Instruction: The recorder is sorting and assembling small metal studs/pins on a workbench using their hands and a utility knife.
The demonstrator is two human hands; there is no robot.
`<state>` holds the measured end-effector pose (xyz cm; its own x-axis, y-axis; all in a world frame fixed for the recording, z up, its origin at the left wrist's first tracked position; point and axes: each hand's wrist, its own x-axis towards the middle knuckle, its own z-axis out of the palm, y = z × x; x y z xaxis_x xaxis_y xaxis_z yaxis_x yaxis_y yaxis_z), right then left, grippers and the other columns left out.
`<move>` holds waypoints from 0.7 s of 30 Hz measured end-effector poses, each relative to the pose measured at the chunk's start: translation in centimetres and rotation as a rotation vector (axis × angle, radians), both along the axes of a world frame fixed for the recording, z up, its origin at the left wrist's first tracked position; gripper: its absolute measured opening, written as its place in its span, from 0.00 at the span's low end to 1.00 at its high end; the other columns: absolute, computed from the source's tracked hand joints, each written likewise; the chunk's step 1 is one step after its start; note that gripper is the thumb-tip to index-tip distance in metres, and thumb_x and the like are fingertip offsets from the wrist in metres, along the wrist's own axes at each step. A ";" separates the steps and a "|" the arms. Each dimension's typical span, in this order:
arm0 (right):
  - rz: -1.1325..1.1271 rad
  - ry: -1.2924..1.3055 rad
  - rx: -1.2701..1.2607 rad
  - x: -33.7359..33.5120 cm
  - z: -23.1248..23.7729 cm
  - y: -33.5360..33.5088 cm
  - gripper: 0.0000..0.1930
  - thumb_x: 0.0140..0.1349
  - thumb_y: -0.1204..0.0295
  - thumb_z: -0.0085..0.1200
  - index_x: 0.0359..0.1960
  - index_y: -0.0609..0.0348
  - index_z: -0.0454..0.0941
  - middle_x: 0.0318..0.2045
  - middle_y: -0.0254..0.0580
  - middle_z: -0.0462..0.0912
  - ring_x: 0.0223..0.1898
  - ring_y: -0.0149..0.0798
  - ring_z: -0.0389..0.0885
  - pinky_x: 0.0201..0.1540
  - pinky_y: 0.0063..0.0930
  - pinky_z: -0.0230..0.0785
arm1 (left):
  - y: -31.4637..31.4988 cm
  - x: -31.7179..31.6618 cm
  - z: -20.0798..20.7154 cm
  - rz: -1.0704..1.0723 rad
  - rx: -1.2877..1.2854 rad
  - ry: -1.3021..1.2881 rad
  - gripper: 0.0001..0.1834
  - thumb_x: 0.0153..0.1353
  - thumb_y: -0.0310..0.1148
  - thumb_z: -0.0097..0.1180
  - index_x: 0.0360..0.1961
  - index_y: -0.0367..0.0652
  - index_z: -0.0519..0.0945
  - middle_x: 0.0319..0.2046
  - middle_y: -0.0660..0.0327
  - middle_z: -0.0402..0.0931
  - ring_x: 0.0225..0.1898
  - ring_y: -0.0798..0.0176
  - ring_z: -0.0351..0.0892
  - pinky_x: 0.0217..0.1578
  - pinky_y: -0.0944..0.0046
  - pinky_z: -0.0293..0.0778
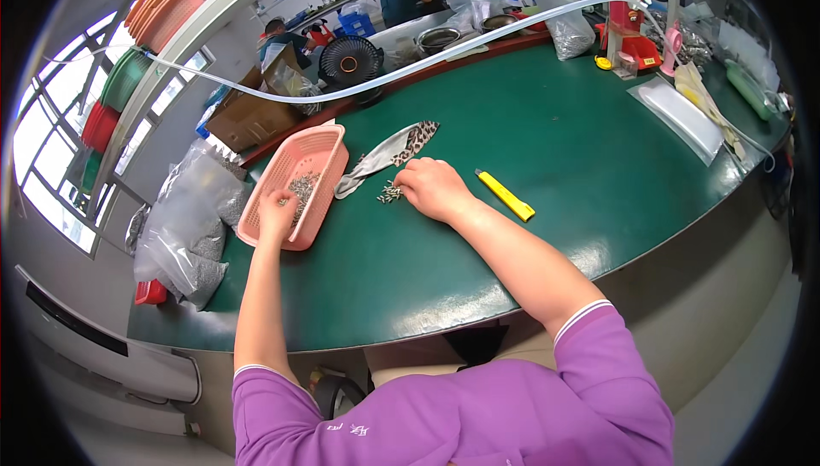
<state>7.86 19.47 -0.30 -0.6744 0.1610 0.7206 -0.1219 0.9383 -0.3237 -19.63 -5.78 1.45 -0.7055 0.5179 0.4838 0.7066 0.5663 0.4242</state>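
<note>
My left hand point(278, 212) reaches into a pink plastic basket point(327, 140), its fingers closed at a heap of small metal parts point(304, 188) inside. What those fingers hold, if anything, is too small to make out. Beside the basket, my right hand point(431, 187) rests on the green table with curled fingers at a little pile of small metal pins point(389, 193). Its fingertips are partly hidden by the hand. A grey cloth sleeve with a leopard-print end point(389, 157) lies just beyond the pile. To the right of my right hand is a yellow utility knife point(506, 195).
Clear bags of small metal parts point(192, 227) stand left of the basket, near a small red box point(150, 293). At the back are a cardboard box point(249, 116) and a black fan point(350, 64). A white tube point(384, 80) arches overhead. White packets point(679, 116) lie far right.
</note>
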 end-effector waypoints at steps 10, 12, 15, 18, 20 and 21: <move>-0.009 0.062 -0.107 1.0 1.8 -0.8 0.05 0.53 0.70 0.52 0.29 0.51 0.80 0.30 0.37 0.78 0.38 0.45 0.77 0.40 0.41 0.71 | 1.1 6.2 4.1 0.344 -0.220 0.097 0.08 0.43 0.39 0.62 0.27 0.54 0.83 0.66 0.50 0.54 0.64 0.36 0.51 0.61 0.36 0.47; -0.004 0.042 -0.118 1.6 2.6 -0.7 0.05 0.53 0.70 0.52 0.29 0.51 0.80 0.30 0.37 0.78 0.38 0.45 0.77 0.40 0.41 0.71 | 1.2 6.7 4.2 0.356 -0.256 0.037 0.08 0.41 0.39 0.64 0.27 0.56 0.83 0.66 0.51 0.53 0.65 0.34 0.49 0.63 0.39 0.47; -0.062 -0.114 -0.035 4.4 4.3 -0.4 0.07 0.52 0.68 0.53 0.31 0.49 0.81 0.33 0.39 0.79 0.39 0.46 0.78 0.43 0.39 0.72 | 0.0 5.7 3.4 0.233 -0.128 0.128 0.05 0.45 0.37 0.61 0.26 0.55 0.82 0.66 0.53 0.53 0.66 0.33 0.45 0.64 0.35 0.40; -0.233 -0.224 0.042 9.6 6.3 0.9 0.12 0.50 0.68 0.56 0.37 0.53 0.81 0.38 0.44 0.79 0.43 0.48 0.77 0.46 0.41 0.72 | -0.5 7.8 4.5 0.003 0.141 0.394 0.05 0.50 0.34 0.60 0.29 0.48 0.80 0.59 0.52 0.63 0.64 0.39 0.52 0.63 0.46 0.49; -0.355 -0.333 -0.016 11.2 4.2 3.8 0.17 0.50 0.67 0.57 0.43 0.55 0.79 0.41 0.48 0.77 0.46 0.50 0.75 0.49 0.41 0.71 | 1.1 12.0 4.9 -0.135 0.205 0.325 0.04 0.51 0.29 0.60 0.29 0.43 0.79 0.49 0.53 0.69 0.57 0.48 0.62 0.58 0.52 0.58; -0.427 -0.407 -0.027 12.4 4.2 4.0 0.19 0.51 0.66 0.58 0.45 0.56 0.78 0.43 0.49 0.77 0.47 0.51 0.75 0.50 0.41 0.70 | 1.3 14.4 5.2 -0.221 0.251 0.212 0.04 0.51 0.28 0.60 0.29 0.42 0.78 0.47 0.54 0.69 0.54 0.50 0.65 0.56 0.53 0.60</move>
